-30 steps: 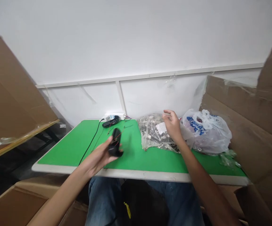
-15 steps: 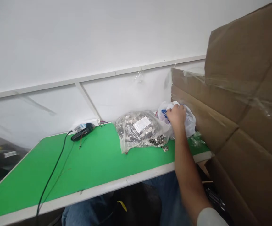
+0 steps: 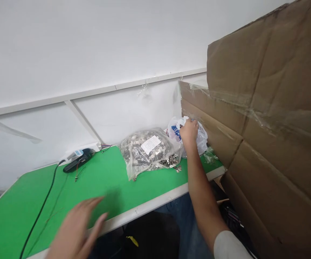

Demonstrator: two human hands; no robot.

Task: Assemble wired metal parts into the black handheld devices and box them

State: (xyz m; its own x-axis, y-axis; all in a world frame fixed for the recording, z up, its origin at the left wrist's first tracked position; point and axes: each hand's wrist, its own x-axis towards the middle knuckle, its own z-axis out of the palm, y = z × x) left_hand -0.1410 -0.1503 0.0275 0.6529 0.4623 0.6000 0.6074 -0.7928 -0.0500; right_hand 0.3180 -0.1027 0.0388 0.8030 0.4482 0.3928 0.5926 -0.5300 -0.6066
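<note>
At the far right of the tabletop [image 3: 144, 187], just beside the clear bag [image 3: 150, 151], right hand [image 3: 189, 131] is pinching the white bag [image 3: 201, 138], better gathering its loose top firmly; left hand [image 3: 77, 226] is hovering spread, blurred.

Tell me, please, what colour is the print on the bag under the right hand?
Blue, on a white bag gripped by the right hand; head view.
</note>
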